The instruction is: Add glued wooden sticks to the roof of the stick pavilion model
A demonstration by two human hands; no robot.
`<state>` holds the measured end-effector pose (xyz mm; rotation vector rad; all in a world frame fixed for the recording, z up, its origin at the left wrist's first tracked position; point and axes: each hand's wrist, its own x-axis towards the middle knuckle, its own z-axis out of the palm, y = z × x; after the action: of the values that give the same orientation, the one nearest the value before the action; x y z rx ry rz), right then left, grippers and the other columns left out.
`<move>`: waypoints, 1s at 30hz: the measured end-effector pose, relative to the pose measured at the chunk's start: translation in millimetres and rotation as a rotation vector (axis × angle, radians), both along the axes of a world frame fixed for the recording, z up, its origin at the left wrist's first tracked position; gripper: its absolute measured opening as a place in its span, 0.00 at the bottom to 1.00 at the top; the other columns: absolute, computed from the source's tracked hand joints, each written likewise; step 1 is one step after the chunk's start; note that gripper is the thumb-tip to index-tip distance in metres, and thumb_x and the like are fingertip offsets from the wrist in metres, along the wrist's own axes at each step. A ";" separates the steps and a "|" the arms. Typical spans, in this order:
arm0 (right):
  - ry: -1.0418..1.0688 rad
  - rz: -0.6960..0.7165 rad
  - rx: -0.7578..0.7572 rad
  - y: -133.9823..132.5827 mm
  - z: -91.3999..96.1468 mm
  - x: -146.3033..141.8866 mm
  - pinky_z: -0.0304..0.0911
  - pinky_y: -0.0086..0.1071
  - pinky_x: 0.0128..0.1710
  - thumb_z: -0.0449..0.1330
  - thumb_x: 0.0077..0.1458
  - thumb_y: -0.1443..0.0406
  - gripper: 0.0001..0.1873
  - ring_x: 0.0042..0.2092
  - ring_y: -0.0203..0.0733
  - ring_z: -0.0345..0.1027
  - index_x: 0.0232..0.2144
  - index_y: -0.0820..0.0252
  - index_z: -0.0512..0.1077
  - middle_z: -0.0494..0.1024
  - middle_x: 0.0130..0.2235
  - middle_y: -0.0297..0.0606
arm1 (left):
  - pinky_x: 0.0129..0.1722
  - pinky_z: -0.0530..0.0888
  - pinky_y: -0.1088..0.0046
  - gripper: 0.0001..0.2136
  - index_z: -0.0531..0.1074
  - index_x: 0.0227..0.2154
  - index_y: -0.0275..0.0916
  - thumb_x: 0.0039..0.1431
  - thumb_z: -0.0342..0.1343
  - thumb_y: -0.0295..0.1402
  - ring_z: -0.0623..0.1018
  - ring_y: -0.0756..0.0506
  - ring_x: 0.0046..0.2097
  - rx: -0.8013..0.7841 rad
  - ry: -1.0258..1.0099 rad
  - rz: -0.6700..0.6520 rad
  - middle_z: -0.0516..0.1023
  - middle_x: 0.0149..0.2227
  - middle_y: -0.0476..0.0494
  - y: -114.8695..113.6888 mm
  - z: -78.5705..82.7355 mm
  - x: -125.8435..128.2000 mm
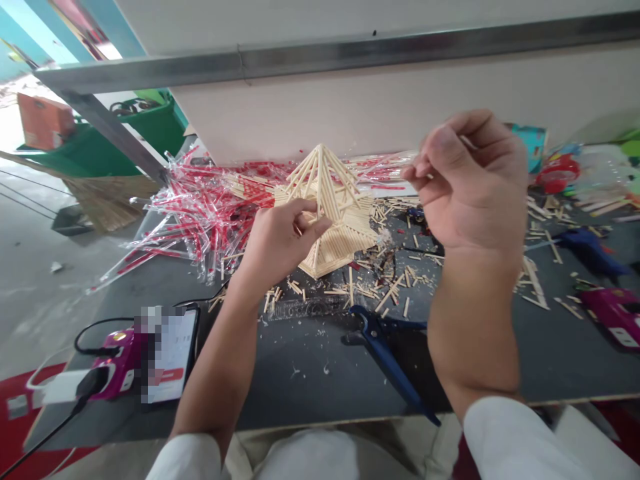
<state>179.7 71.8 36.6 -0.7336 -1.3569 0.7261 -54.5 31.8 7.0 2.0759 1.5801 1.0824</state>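
My left hand (283,243) grips a pale wooden stick model (345,230) at the middle of the table, its fingers against the ribs of a pointed, pyramid-like frame (320,183). The model tilts toward me on a flat, star-shaped base of laid sticks. My right hand (470,180) is raised to the right of the model and apart from it. Its fingertips pinch a thin wooden stick (467,141), mostly hidden by the fingers. Cut sticks and shavings (395,287) lie scattered below it.
Clear sleeves with red print (200,217) heap behind the model on the dark table (310,373). Blue-handled scissors (385,353), a clear ruler (300,308), a phone (173,353) and a blue glue gun (585,250) lie about. A metal rail (300,67) runs overhead.
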 end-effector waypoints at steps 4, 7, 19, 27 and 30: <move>-0.058 -0.081 0.108 10.1 -7.1 17.0 0.75 0.37 0.38 0.72 0.56 0.62 0.08 0.34 0.40 0.76 0.35 0.51 0.76 0.80 0.33 0.36 | 0.31 0.69 0.71 0.19 0.79 0.47 0.38 0.58 0.67 0.45 0.77 0.48 0.29 -0.001 0.127 0.002 0.81 0.28 0.48 1.8 -4.8 0.7; -0.069 -0.056 0.131 17.4 -13.5 20.9 0.77 0.39 0.42 0.71 0.57 0.66 0.06 0.36 0.42 0.79 0.37 0.55 0.78 0.84 0.35 0.40 | 0.31 0.69 0.71 0.15 0.78 0.45 0.39 0.60 0.65 0.42 0.77 0.49 0.29 0.005 0.150 -0.024 0.80 0.27 0.49 2.2 -3.6 -0.5; -0.186 -0.135 0.099 17.8 -19.6 6.1 0.77 0.37 0.35 0.77 0.47 0.62 0.21 0.33 0.42 0.80 0.45 0.53 0.80 0.84 0.32 0.31 | 0.28 0.68 0.75 0.14 0.79 0.46 0.41 0.62 0.62 0.42 0.73 0.51 0.26 -0.088 0.168 -0.137 0.76 0.24 0.52 0.9 8.4 -23.7; -0.381 -0.127 0.089 7.6 -17.6 -3.3 0.74 0.35 0.31 0.60 0.67 0.55 0.14 0.28 0.38 0.76 0.35 0.55 0.80 0.82 0.29 0.34 | 0.28 0.69 0.76 0.14 0.79 0.46 0.41 0.62 0.63 0.42 0.74 0.51 0.28 -0.084 0.163 -0.153 0.78 0.27 0.50 1.4 8.3 -25.8; -0.407 -0.068 0.110 2.2 -19.5 -13.3 0.76 0.36 0.37 0.57 0.70 0.57 0.12 0.34 0.39 0.79 0.41 0.55 0.78 0.84 0.36 0.35 | 0.29 0.69 0.75 0.17 0.79 0.47 0.40 0.60 0.64 0.45 0.75 0.51 0.29 -0.094 0.154 -0.137 0.79 0.27 0.50 0.9 8.6 -24.5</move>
<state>166.4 74.0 17.1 -0.8657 -1.7160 0.4565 -79.1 32.8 15.6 2.2124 1.4993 0.8040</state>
